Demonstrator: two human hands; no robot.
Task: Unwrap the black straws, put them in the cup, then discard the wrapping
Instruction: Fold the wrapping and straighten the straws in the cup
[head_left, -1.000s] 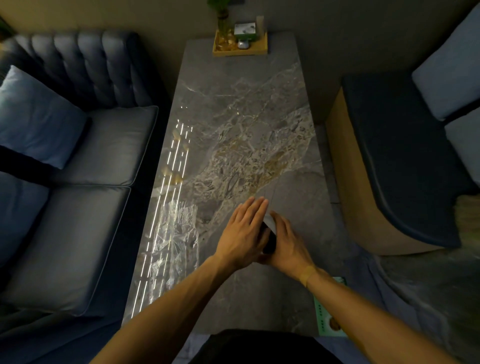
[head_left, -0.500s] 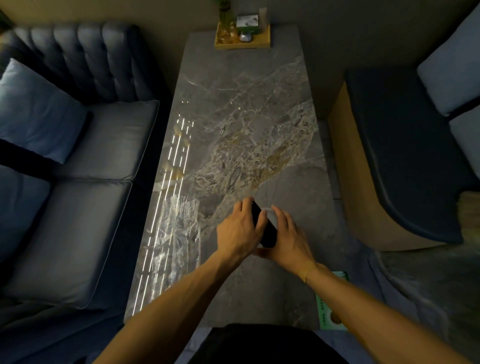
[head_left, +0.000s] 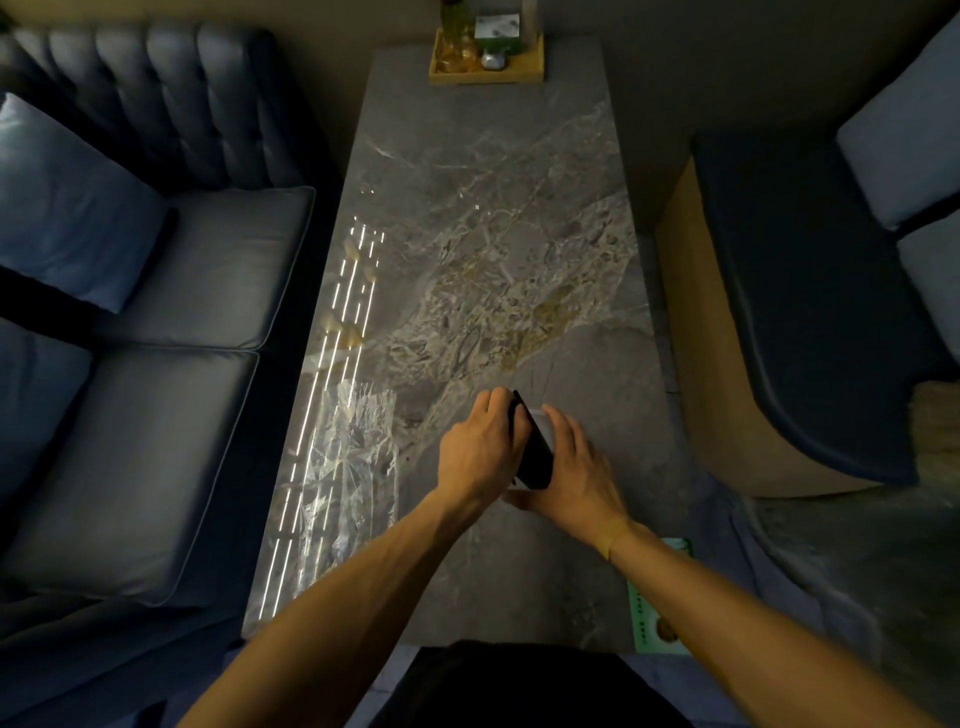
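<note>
Both hands meet over the marble table (head_left: 519, 208), a bit right of centre, toward the near end. Left hand (head_left: 480, 449) has its fingers curled together around the top of the black straws (head_left: 532, 452), clamped on them. The straws read as one dark, glossy bundle, tilted, top end leaning away toward the far edge; single straws can't be told apart. Right hand (head_left: 576, 473) is cupped against the right side of the bundle, fingers slightly spread, thumb under the lower end. A pale rounded shape shows between right fingers and bundle, probably the cup (head_left: 543, 423), mostly hidden, so can't tell whether the straws' lower end sits inside it.

Clear wrapping (head_left: 353, 467) lies flat and crinkled along the table's left edge, just left of the left forearm, well apart from the bundle, catching streaks of reflected light.

A green printed card (head_left: 657, 597) is at the near right corner, partly under the right forearm.

At the far edge sits a wooden tray (head_left: 485, 73) with small items. Dark sofa (head_left: 156, 312) on the left, with a blue cushion (head_left: 67, 208) on it.
</note>
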